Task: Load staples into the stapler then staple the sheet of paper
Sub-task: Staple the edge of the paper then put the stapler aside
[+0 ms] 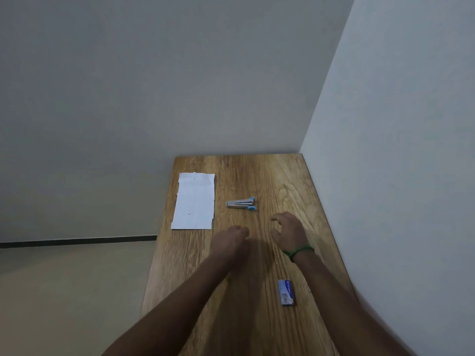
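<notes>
A small silver stapler with blue ends lies on its side near the middle of the wooden table. A white sheet of paper lies flat to its left. A little blue box of staples rests closer to me on the right. My left hand hovers below the stapler with its fingers curled in and nothing visible in it. My right hand, with a green band at the wrist, floats just right of and below the stapler, fingers spread and empty.
The table stands in a corner, with a grey wall behind and a white wall along its right edge. Its left edge drops to a beige floor.
</notes>
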